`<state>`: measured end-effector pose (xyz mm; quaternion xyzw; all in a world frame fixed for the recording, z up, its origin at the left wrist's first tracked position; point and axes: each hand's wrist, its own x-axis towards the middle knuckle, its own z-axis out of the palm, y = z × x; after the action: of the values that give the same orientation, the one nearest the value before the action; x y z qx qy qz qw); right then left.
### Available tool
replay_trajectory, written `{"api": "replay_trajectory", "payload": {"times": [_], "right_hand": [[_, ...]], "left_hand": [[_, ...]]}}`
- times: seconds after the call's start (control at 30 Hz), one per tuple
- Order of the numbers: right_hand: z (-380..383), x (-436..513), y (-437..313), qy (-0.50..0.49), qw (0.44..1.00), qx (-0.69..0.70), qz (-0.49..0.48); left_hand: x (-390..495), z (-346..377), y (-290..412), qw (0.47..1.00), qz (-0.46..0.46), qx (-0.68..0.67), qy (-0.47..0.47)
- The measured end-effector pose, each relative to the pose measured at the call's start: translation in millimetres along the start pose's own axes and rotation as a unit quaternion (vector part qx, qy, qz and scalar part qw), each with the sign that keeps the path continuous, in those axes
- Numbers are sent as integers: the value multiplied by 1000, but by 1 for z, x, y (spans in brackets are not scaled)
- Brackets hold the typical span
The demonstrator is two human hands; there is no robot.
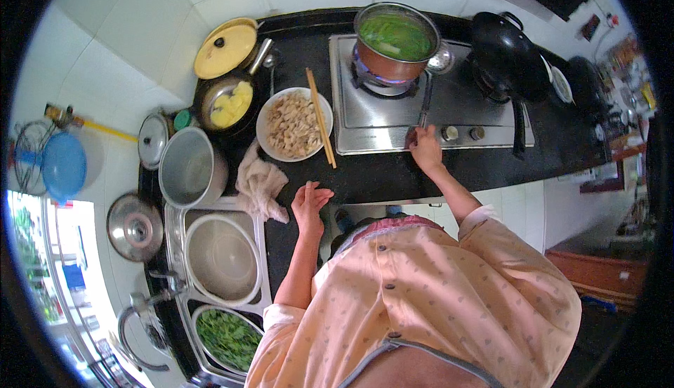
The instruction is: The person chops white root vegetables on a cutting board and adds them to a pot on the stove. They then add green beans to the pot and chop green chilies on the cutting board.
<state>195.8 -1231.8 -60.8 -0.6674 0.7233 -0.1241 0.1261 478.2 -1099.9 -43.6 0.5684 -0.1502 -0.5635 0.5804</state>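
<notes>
My right hand (426, 148) is at the stove's front edge, its fingers closed around the lower end of a skimmer's handle. The metal skimmer (441, 59) lies on the gas stove (379, 138), its head beside a pot (392, 64) of green vegetables in liquid over a blue flame. My left hand (310, 203) is held with its fingers apart and nothing in it, near the counter's front edge. Beyond it stands a white bowl (261, 138) of chopped pale food, with wooden chopsticks (321, 119) across its right side. A crumpled cloth (260, 182) lies left of that hand.
A frying pan (208, 119) holds yellow pieces; a yellow lid (231, 45) is behind it. A deep metal pot (187, 167) stands by the sink (261, 240), which holds a basin (189, 261) and leafy greens (226, 335). A black wok (505, 51) covers the right burner.
</notes>
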Motion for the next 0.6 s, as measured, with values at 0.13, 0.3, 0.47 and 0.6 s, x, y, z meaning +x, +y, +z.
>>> {"api": "replay_trajectory", "payload": {"times": [0.13, 0.3, 0.47, 0.6], "right_hand": [[15, 23, 29, 29, 998, 30, -45], [-16, 42, 29, -27, 997, -42, -55], [-34, 38, 27, -87, 990, -73, -87], [-32, 29, 34, -51, 982, -34, -179]], "left_hand": [[-24, -8, -12, 999, 32, 36, 12], [-85, -17, -50, 992, 21, 122, 19], [-183, -9, -118, 956, -42, 269, -107], [-248, -7, -166, 973, -97, 175, -111]]}}
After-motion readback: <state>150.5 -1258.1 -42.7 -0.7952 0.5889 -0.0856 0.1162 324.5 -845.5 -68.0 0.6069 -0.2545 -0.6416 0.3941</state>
